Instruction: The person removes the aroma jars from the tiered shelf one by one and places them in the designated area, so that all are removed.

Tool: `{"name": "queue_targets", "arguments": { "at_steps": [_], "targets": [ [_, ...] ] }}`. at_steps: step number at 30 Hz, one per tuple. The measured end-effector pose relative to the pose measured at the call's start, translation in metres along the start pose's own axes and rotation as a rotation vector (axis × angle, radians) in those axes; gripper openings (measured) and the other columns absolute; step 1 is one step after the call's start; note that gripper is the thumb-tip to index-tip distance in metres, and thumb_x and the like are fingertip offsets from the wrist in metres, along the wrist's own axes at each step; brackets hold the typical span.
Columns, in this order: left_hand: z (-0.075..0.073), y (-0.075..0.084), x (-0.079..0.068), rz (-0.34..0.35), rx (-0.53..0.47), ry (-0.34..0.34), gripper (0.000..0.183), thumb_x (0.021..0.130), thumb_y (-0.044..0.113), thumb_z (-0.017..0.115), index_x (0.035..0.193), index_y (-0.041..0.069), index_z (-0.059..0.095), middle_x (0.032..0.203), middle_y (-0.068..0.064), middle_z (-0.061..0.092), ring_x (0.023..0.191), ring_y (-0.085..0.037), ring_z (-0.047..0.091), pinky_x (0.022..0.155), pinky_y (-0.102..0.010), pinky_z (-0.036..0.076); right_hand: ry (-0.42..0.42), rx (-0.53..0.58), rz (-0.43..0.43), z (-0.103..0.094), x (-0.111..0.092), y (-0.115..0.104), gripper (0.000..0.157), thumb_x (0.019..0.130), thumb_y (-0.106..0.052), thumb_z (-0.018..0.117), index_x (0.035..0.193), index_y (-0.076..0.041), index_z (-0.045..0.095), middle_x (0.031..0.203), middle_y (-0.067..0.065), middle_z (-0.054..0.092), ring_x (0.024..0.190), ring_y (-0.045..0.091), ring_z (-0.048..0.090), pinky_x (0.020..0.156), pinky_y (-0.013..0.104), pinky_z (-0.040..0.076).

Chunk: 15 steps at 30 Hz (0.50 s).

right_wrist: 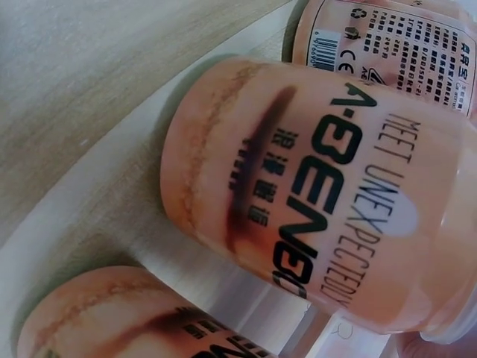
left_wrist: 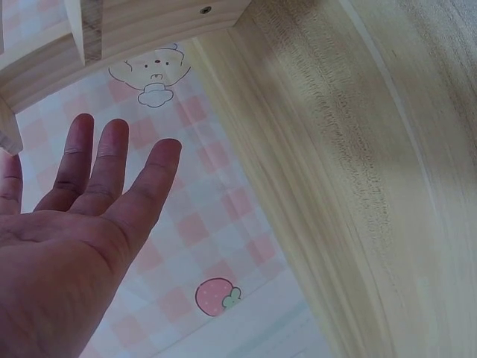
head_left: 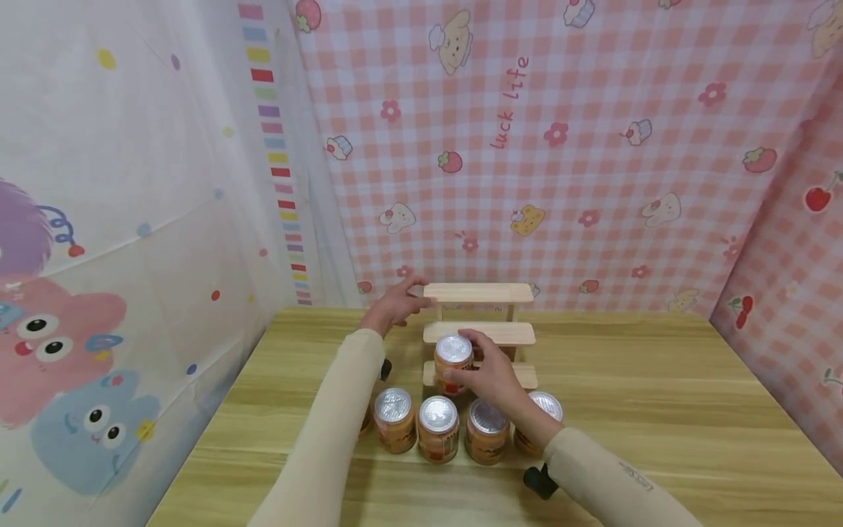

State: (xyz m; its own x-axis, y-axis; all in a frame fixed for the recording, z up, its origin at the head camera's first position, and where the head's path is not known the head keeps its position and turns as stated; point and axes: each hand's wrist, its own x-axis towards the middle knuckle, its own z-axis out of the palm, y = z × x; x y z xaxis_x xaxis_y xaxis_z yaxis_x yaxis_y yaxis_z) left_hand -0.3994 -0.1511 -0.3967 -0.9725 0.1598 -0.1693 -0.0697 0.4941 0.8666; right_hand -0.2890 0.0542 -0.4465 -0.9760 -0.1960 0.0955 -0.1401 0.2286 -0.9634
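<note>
My right hand point(head_left: 490, 369) grips an orange can point(head_left: 453, 359) with a silver lid, thumb on its near side and fingers round the far side. The can is upright and overlaps the lowest board of a small three-tier wooden shelf point(head_left: 478, 333). At the left end of the shelf's top board, my left hand point(head_left: 398, 301) has its fingertips right at the wood. In the left wrist view that hand point(left_wrist: 67, 246) shows its fingers extended and spread, with shelf wood point(left_wrist: 52, 56) above them. Most of the right hand is out of its own wrist view.
Several like cans stand in a row before the shelf, among them one point(head_left: 394, 421) at the left and one point(head_left: 438, 430) in the middle. A printed can point(right_wrist: 298, 194) fills the right wrist view. Behind the wooden table point(head_left: 632, 410) hangs a pink checked cloth point(head_left: 593, 176).
</note>
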Motion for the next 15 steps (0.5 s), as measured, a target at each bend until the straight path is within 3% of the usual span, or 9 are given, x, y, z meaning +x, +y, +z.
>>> {"name": "queue_targets", "arguments": {
  "at_steps": [15],
  "targets": [
    [0.000,-0.001,0.001,-0.009,-0.002,-0.001,0.051,0.095,0.035,0.068,0.141,0.026,0.049,0.139,-0.014,0.054,0.125,-0.033,0.052,0.097,-0.055,0.045,-0.007,0.017,-0.025,-0.002,-0.006,-0.010,0.073,0.078,-0.008,0.085,0.141,-0.008,0.049,0.124,0.016,0.061,0.106,0.029,0.062,0.070,0.035,0.058]
  ]
}}
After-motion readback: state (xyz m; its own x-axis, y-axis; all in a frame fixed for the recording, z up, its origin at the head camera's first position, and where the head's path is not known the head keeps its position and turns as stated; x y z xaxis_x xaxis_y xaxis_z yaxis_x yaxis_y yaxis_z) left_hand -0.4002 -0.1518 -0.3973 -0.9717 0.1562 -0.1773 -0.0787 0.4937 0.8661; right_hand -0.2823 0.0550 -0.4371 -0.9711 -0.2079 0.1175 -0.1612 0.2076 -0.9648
